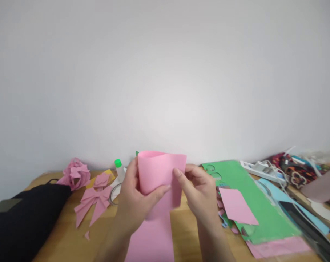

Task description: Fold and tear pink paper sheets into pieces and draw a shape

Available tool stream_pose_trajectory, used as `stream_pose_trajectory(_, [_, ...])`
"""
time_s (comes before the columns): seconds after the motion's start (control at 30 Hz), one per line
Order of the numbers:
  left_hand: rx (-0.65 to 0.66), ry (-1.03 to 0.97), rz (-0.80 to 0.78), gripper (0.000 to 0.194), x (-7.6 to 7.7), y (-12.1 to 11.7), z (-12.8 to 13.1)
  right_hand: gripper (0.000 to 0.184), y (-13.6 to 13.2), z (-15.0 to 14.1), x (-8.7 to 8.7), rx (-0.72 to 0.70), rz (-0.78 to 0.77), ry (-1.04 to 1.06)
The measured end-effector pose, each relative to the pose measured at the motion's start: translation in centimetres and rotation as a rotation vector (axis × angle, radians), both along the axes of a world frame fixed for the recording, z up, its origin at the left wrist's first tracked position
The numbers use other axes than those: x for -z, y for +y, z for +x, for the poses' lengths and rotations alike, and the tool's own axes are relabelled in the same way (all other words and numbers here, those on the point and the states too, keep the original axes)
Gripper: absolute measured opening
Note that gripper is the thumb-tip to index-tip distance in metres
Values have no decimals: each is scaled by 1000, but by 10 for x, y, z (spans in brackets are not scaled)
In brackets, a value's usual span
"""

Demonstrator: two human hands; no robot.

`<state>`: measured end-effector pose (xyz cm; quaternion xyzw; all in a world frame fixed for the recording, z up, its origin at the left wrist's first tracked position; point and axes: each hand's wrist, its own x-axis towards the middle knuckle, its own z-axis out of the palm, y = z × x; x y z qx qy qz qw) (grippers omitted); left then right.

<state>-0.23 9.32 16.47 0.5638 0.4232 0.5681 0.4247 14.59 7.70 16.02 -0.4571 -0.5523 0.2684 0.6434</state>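
A long strip of pink paper (156, 171) is held up in both hands, its upper part curled over into a loop. My left hand (137, 196) wraps round the loop's left side, with the thumb lying across the front. At the right end, my right hand (197, 189) pinches the paper between thumb and fingers. Below the hands, more pink paper (151, 240) runs down toward the bottom edge of the view; whether it is the same piece I cannot tell.
Pink paper bows (95, 200), a pink crumpled flower (75, 173) and a glue stick (119, 169) lie left, beside a black cloth item (31, 214). To the right are green paper (252, 196), a pink piece (238, 206) and a power strip (263, 171). A wall stands behind.
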Motion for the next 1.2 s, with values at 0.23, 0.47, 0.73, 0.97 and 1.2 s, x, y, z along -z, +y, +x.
stream_pose_trajectory(0.23, [26, -158, -52, 27, -2, 5, -19, 10, 1, 10, 6, -12, -24, 32])
stream_pose_trajectory(0.47, [-161, -82, -100, 34, -6, 1, -21, 6, -8, 11, 2, 3, -10, 90])
stream_pose_trajectory(0.73, [-145, -34, -66, 27, -6, 1, -17, 7, -14, 11, -11, 121, -20, 52])
stream_pose_trajectory(0.97, [-130, 6, -43, 25, -5, 3, -18, 7, -15, 11, -12, 134, -10, 55])
stream_pose_trajectory(1.2, [-134, -34, -81, 27, -6, 1, -15, 8, -14, 12, -12, 127, 7, 43])
